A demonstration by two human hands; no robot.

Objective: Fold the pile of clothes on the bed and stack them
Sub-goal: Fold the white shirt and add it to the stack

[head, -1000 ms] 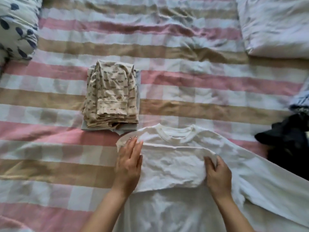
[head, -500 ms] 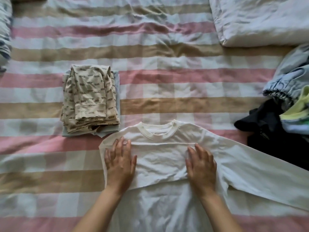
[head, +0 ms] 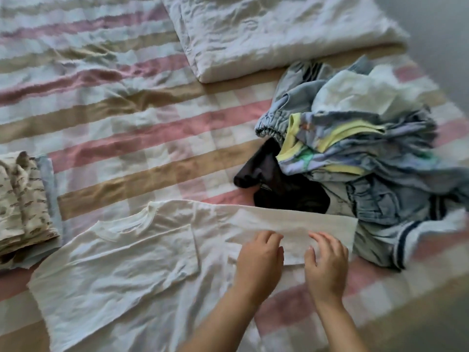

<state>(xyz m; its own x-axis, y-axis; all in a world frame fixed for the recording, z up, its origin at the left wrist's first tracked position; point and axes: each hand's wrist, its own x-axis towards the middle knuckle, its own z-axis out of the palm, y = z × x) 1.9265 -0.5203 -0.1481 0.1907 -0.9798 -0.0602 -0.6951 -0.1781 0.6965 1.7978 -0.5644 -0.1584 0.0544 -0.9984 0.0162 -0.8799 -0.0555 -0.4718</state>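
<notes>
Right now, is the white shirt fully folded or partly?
Partly: one sleeve folded across the chest; the other sleeve lies outstretched, left hand and right hand on it.

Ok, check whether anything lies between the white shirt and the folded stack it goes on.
Nothing visible does. The white shirt lies right beside the folded stack, with no other item between them. The unfolded pile sits on the shirt's far side.

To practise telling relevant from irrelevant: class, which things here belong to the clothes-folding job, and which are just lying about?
Part of the job:
white shirt, spread flat
its sleeve, under the left hand and right hand
folded stack
unfolded pile

Just lying about:
folded white bedding
striped sheet underneath everything
</notes>
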